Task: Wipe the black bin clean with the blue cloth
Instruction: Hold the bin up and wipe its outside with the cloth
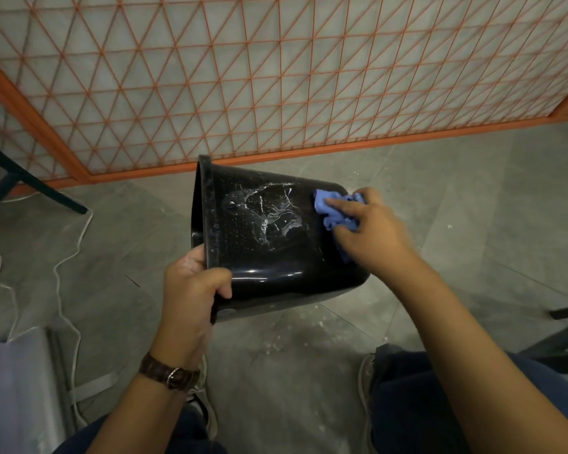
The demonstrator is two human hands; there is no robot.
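left hand (191,290): grips rim of black bin (269,257), thumb on outer wall, fingers inside | left wrist: bent, strapped watch (168,372) | right hand (374,232): presses bunched blue cloth (327,213) on bin wall near base, index finger straight | both forearms: bare, extended forward

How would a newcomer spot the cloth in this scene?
Below the orange lattice screen, a black bin is held tilted on its side. At its base end the right hand presses a crumpled cloth against it, bright blue against the glossy black plastic.
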